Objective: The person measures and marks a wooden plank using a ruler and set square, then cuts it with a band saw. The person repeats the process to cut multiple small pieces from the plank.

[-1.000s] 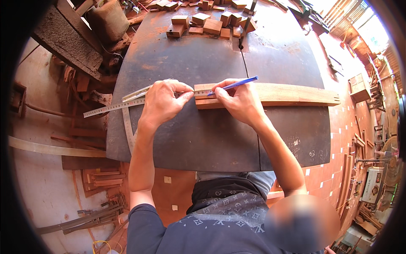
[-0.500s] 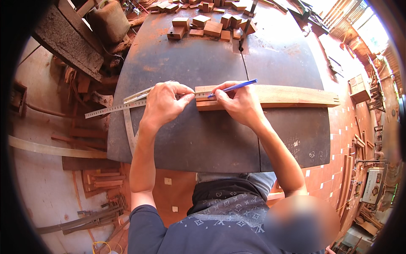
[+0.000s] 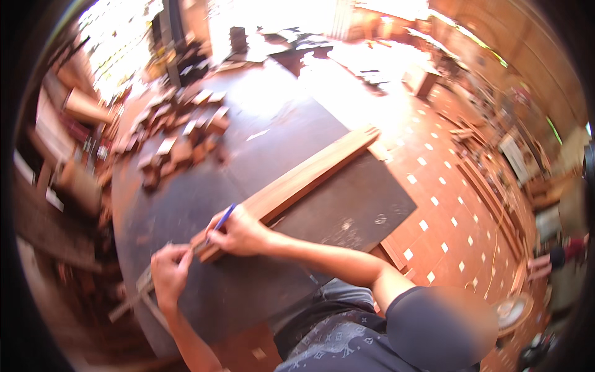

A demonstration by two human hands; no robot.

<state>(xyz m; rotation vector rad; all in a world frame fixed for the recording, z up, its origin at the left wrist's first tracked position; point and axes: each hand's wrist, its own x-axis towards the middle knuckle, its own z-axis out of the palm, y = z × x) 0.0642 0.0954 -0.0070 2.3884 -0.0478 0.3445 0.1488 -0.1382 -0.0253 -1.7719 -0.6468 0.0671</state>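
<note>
My left hand (image 3: 170,276) pinches a thin steel ruler (image 3: 124,307) between thumb and fingers, just off the near-left end of a long brown wooden beam (image 3: 316,164). The ruler's tail sticks out left of the hand, beside a pale metal square (image 3: 154,310); motion blur smears both. Wrapped round a blue pen (image 3: 225,218), my right hand (image 3: 242,234) rests on that same end of the beam. Its fingers hide the pen's tip. The beam runs diagonally across the dark table toward the far right, where its end shows slots.
Many small wooden blocks (image 3: 181,150) lie piled at the far left of the dark tabletop (image 3: 310,130). A wooden box (image 3: 421,79) stands beyond the table. Long boards (image 3: 493,208) lie on the tiled floor at right, with a round pale disc (image 3: 511,310) nearby.
The whole view has swung and tilted, so the beam now slants up to the right and the picture is blurred. Both hands keep their grips at the beam's end.
</note>
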